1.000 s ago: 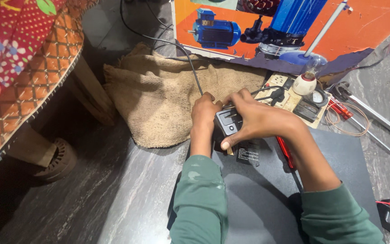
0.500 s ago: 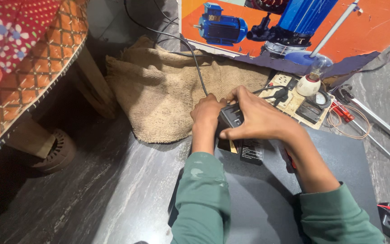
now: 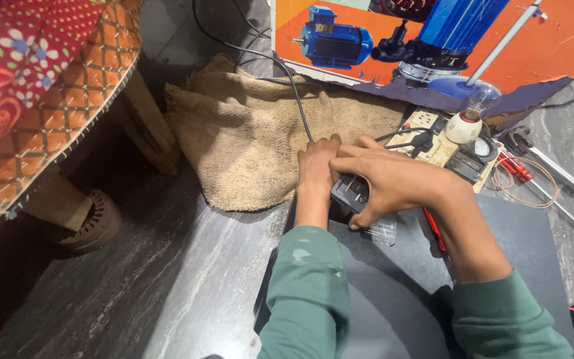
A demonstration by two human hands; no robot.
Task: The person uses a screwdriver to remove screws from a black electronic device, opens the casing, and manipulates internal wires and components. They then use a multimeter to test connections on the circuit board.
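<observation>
Both of our hands meet over a small black device (image 3: 349,191) that sits at the far edge of a dark mat (image 3: 526,246) on the grey stone floor (image 3: 167,279). Our left hand (image 3: 316,166) lies along the left side of the device with its fingers stretched forward and pressed against it, so it steadies the device and is not clenched. Our right hand (image 3: 393,179) arches over the top and wraps around the device, the thumb pressing down at the near edge and the fingers curling over the far side, a firm grasp. A black cable (image 3: 287,73) runs from between our hands away across a crumpled burlap sack (image 3: 247,139) that lies just beyond the mat. A small clear plastic piece (image 3: 381,231) rests on the mat just under our right thumb. A red-handled tool (image 3: 433,229) lies on the mat close beside our right wrist. To the right of our hands stands a wooden test board (image 3: 443,149) with a socket, a round gauge and a bulb (image 3: 479,100) in a white holder. Behind it leans an orange poster (image 3: 566,40) showing blue motors. A coil of thin wire (image 3: 523,176) lies near the board. To the far left we see a patterned cloth (image 3: 48,86) draped over furniture. Both sleeves are green.
</observation>
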